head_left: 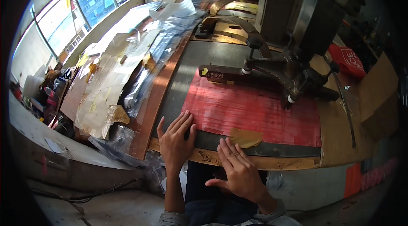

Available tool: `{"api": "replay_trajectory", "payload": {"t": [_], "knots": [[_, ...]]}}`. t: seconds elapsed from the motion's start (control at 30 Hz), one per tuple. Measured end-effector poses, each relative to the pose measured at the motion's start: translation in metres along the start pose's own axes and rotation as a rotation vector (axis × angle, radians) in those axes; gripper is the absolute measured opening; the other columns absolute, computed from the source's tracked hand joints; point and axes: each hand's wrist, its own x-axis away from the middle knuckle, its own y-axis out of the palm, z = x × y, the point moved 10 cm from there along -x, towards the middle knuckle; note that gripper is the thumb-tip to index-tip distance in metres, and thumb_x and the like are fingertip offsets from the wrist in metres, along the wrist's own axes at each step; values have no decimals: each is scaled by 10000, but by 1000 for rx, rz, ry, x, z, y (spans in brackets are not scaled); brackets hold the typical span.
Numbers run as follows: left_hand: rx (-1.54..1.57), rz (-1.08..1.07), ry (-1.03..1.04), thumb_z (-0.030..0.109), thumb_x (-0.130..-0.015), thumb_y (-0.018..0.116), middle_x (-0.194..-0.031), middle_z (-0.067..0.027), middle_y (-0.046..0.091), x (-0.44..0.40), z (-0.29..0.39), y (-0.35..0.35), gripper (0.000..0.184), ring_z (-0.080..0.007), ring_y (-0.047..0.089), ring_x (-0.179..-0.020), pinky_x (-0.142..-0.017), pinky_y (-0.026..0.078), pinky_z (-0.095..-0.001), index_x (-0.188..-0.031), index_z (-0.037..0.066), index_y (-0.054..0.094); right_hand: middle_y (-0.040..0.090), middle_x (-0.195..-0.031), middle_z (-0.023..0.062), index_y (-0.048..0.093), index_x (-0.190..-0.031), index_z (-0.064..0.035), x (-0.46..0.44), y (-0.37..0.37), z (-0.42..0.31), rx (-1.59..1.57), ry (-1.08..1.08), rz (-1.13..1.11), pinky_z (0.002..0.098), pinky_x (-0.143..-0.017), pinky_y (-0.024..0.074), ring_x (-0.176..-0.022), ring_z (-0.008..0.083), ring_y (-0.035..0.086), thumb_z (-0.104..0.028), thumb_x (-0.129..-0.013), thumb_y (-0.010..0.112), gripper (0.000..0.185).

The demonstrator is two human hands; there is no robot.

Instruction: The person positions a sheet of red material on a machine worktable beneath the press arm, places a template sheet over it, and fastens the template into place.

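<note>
A red sheet (255, 113) with streaks and scuffs lies on a dark grey board (191, 58). My left hand (176, 136) rests on the board with its fingers stretched out, the tips at the sheet's lower left corner. Lower right of it, my right hand (240, 170) has straight fingers and a thumb held apart. Its fingertips meet the edge of a tan patch (246, 138), which overlaps the sheet's near edge. Neither hand holds anything that I can see. Across the sheet's far side lies a dark bar (231, 75) under a black metal clamp frame (293, 71).
A heavy machine column (316, 13) rises behind the sheet. Cardboard (340, 119) covers the right side, with a red bag (346, 60) beyond. Plastic sheets and worn boards (108, 81) are piled on the left. A wooden strip (280, 163) edges the table's front.
</note>
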Motion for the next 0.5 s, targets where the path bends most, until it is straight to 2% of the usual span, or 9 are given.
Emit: {"api": "replay_trajectory", "payload": {"t": [0.03, 0.13, 0.23, 0.33, 0.37, 0.47, 0.5], "knots": [[3, 24, 8, 233, -859, 583, -1142, -29, 638, 0, 0, -2, 251, -129, 563, -1116, -1078, 201, -411, -1054, 100, 668, 450, -1323, 243, 482, -1232, 93, 0, 4, -3, -125, -62, -87, 442, -1043, 341, -1268, 346, 409, -645, -800, 455, 855], [-15, 63, -1, 249, -861, 579, -1155, -29, 632, 4, -5, -8, 263, -127, 555, -1124, -1069, 227, -415, -1062, 102, 662, 430, -1341, 245, 467, -1257, 75, -8, -22, 15, 55, 70, 53, 457, -1046, 331, -1264, 352, 412, -627, -806, 465, 834], [-6, 62, -2, 261, -862, 577, -1160, -45, 625, 6, -8, -7, 268, -136, 541, -1141, -1055, 263, -410, -1061, 102, 658, 423, -1353, 232, 451, -1274, 71, -8, 0, 26, 193, 123, 27, 466, -1057, 309, -1284, 340, 391, -597, -830, 469, 802], [69, 70, 54, 236, -840, 615, -1192, -59, 604, 13, -8, -12, 252, -171, 532, -1161, -1036, 315, -410, -1054, 112, 663, 443, -1343, 217, 469, -1264, 63, -4, 5, 28, 207, 104, 24, 452, -1067, 297, -1294, 332, 379, -554, -858, 478, 739], [124, 45, 138, 202, -820, 640, -1227, -78, 569, 21, -4, -19, 242, -204, 511, -1184, -1016, 349, -411, -1045, 116, 658, 449, -1340, 211, 476, -1261, 60, -3, 3, 29, 185, 94, 22, 450, -1068, 298, -1292, 330, 382, -536, -865, 486, 715], [-6, 153, 118, 151, -784, 657, -1238, -89, 554, 40, -21, -79, 278, -246, 499, -1192, -1011, 362, -413, -1061, 122, 647, 466, -1334, 190, 495, -1253, 43, -2, 0, 34, 142, 99, 41, 444, -1066, 303, -1283, 319, 398, -459, -881, 514, 625], [-105, 227, 54, 131, -768, 655, -1223, -95, 560, 44, -38, -105, 299, -268, 495, -1191, -1011, 363, -417, -1067, 117, 644, 471, -1332, 183, 502, -1251, 36, 0, 1, 35, 121, 113, 49, 442, -1066, 305, -1280, 314, 404, -429, -887, 523, 592]]}}
